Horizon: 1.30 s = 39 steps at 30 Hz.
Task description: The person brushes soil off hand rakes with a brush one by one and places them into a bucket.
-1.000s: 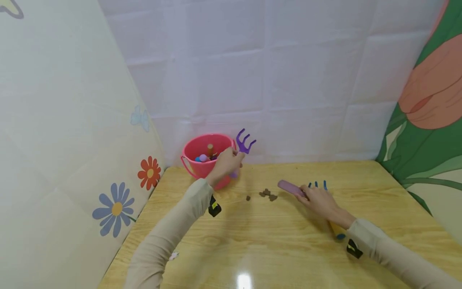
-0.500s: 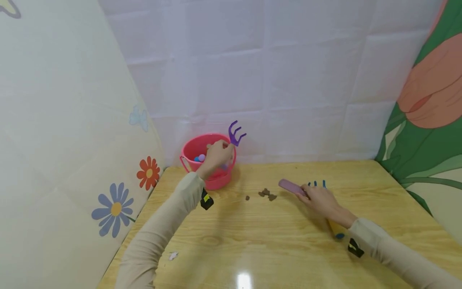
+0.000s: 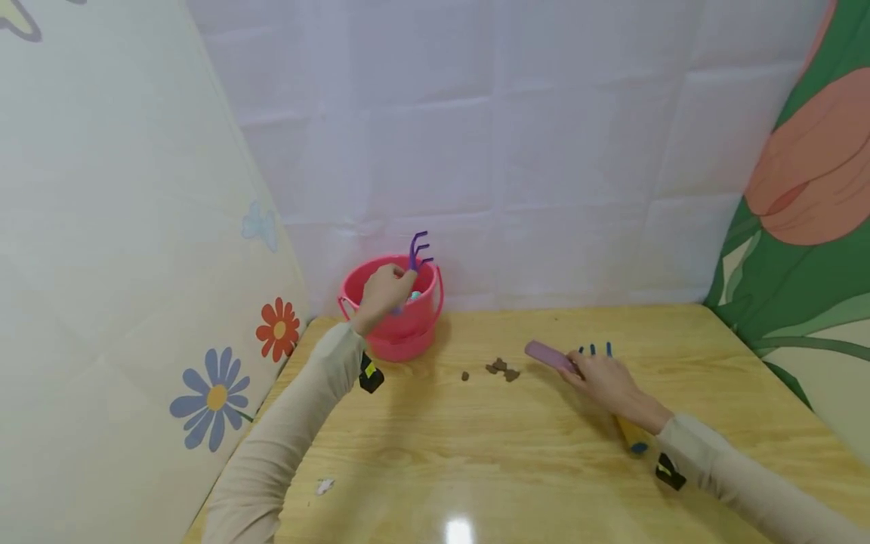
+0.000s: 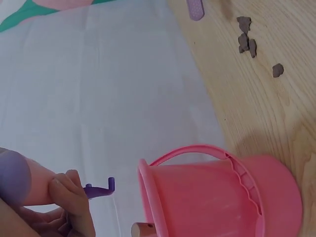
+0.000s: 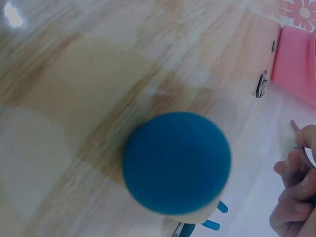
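My left hand [image 3: 386, 293] grips a small purple hand rake [image 3: 414, 257] over the pink bucket [image 3: 402, 349], its prongs upward in the head view. In the left wrist view the rake's pale handle with a lilac end cap [image 4: 14, 177] shows. A wooden handle end [image 4: 143, 229] sticks out of the bucket's mouth. My right hand [image 3: 608, 384] holds a lilac strip [image 3: 547, 355] with a rounded end, low over the table. Under that hand lies a second hand rake with a yellow handle [image 3: 629, 433]; its blue prongs show beyond the fingers.
Several small brown lumps [image 3: 511, 375] lie mid-table between the bucket and the right hand. A small white patch [image 3: 325, 486] is on the wooden table [image 3: 476, 446] at the front left. White cloth [image 3: 578, 189] and flower-printed walls stand round the table's back and sides.
The left hand has moved left with the purple rake, from the bucket's right side to over its mouth, and the prongs have turned. The right hand stays almost still.
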Motion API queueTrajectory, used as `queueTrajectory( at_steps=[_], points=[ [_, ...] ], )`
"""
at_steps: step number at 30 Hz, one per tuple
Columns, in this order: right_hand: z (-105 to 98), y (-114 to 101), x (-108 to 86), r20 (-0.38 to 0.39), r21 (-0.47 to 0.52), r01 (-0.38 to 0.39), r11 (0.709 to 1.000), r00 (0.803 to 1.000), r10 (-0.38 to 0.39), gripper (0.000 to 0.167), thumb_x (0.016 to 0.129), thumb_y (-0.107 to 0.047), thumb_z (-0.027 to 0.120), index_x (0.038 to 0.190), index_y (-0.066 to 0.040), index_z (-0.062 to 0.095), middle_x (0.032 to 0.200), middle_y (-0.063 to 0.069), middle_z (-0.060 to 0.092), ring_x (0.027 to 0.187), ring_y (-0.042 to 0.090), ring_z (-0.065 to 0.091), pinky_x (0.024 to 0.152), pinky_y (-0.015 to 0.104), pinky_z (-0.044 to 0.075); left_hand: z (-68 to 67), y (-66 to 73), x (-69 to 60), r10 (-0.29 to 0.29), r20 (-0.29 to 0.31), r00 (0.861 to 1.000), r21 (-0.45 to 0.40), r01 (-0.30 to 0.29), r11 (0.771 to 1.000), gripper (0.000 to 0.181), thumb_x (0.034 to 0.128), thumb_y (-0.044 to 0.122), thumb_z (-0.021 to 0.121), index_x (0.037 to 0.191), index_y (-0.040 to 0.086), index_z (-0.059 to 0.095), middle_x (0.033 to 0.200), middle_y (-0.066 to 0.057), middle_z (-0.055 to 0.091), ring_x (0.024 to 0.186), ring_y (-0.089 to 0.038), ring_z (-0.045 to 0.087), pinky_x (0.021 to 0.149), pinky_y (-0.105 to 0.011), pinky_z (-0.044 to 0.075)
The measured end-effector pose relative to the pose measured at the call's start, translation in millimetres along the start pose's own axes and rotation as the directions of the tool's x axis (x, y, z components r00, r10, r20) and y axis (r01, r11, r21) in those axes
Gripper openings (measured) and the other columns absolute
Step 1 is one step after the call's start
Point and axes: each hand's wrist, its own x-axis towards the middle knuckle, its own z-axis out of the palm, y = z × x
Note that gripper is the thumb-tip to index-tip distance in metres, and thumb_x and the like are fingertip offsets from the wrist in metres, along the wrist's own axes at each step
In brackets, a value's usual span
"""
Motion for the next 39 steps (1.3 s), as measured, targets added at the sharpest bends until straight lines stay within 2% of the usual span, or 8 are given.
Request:
queueTrajectory(
  at_steps=[6, 16, 20, 27, 31, 35, 37, 39],
  points=[
    [-1, -1, -0.4, -0.011, -0.004, 0.011, 1.0, 1.0, -0.011, 0.025, 0.093, -0.02, 0.069, 0.099, 0.004, 0.067, 0.057, -0.006, 0.041, 0.047, 0.006, 0.033, 0.043, 0.022, 0.028, -9.0, -4.1, 2.6, 0.024, -0.025, 0.999, 0.009, -0.024, 1.0, 0.039, 0.0971, 0.039, 0.041, 0.074, 0.01, 0.053, 0.067, -0.005, 0.057, 0.058, -0.016, 0.052, 0.055, -0.03, 0.041],
    [-2, -1, 1.8, -0.021, -0.01, 0.03, 1.0, 0.999, -0.03, 0.025, 0.093, -0.021, 0.069, 0.1, 0.003, 0.066, 0.056, -0.007, 0.041, 0.046, 0.006, 0.032, 0.043, 0.022, 0.026, -21.4, -8.6, 12.6, -0.023, -0.046, 0.999, -0.03, 0.021, 0.999, 0.047, 0.0964, 0.043, 0.042, 0.082, 0.003, 0.062, 0.078, -0.011, 0.063, 0.063, -0.019, 0.05, 0.058, -0.031, 0.04],
    [-1, 0, 0.1, -0.015, -0.004, 0.023, 1.0, 1.0, -0.023, 0.025, 0.093, -0.02, 0.069, 0.099, 0.004, 0.066, 0.057, -0.007, 0.041, 0.046, 0.006, 0.033, 0.043, 0.022, 0.027, -27.2, -14.0, 14.5, -0.038, -0.008, 0.999, -0.092, 0.037, 0.995, 0.045, 0.0967, 0.043, 0.044, 0.079, 0.005, 0.059, 0.086, -0.014, 0.065, 0.067, -0.021, 0.055, 0.061, -0.032, 0.043],
    [1, 1, -0.6, -0.024, -0.007, 0.025, 1.0, 0.999, -0.025, 0.026, 0.093, -0.021, 0.069, 0.101, 0.004, 0.067, 0.057, -0.007, 0.042, 0.046, 0.005, 0.033, 0.042, 0.022, 0.027, -35.7, -24.4, 18.0, -0.06, 0.015, 0.998, -0.181, 0.062, 0.982, 0.036, 0.0938, 0.031, 0.046, 0.064, 0.013, 0.041, 0.057, 0.002, 0.047, 0.064, -0.033, 0.068, 0.057, -0.037, 0.042],
    [2, 1, -0.2, -0.023, -0.007, 0.014, 1.0, 1.0, -0.014, 0.028, 0.093, -0.021, 0.069, 0.103, 0.005, 0.067, 0.057, -0.007, 0.042, 0.046, 0.005, 0.033, 0.043, 0.022, 0.027, -35.7, -29.3, 21.5, -0.074, 0.003, 0.997, -0.254, 0.072, 0.965, 0.018, 0.0956, 0.022, 0.047, 0.089, 0.005, 0.049, 0.072, -0.004, 0.048, 0.053, -0.021, 0.063, 0.059, -0.028, 0.044],
    [1, 0, -0.8, -0.008, 0.008, 0.005, 1.0, 1.0, -0.005, 0.029, 0.093, -0.021, 0.068, 0.103, 0.005, 0.067, 0.058, -0.006, 0.042, 0.047, 0.005, 0.033, 0.042, 0.021, 0.027, -35.3, -34.9, 23.7, -0.066, 0.016, 0.998, -0.317, 0.068, 0.946, 0.033, 0.0979, 0.016, 0.048, 0.125, -0.003, 0.046, 0.081, -0.009, 0.051, 0.046, -0.008, 0.049, 0.056, -0.023, 0.043],
    [0, 0, -1.7, 0.001, 0.019, 0.002, 1.0, 1.0, -0.002, 0.028, 0.094, -0.021, 0.067, 0.103, 0.005, 0.067, 0.059, -0.006, 0.042, 0.047, 0.005, 0.033, 0.042, 0.021, 0.027, -35.8, -37.4, 24.6, -0.053, 0.024, 0.998, -0.3, 0.058, 0.952, 0.033, 0.098, 0.015, 0.047, 0.123, -0.005, 0.049, 0.076, -0.008, 0.051, 0.046, -0.007, 0.04, 0.054, -0.025, 0.04],
    [0, -1, -3.3, 0.005, 0.025, -0.003, 1.0, 1.0, 0.002, 0.027, 0.095, -0.022, 0.067, 0.103, 0.005, 0.067, 0.059, -0.006, 0.042, 0.047, 0.005, 0.033, 0.042, 0.021, 0.027, -35.4, -40.5, 25.8, -0.032, 0.031, 0.999, -0.311, 0.04, 0.95, 0.02, 0.0974, 0.014, 0.046, 0.102, -0.003, 0.055, 0.065, -0.002, 0.048, 0.044, -0.008, 0.036, 0.05, -0.025, 0.037]
  ],
)
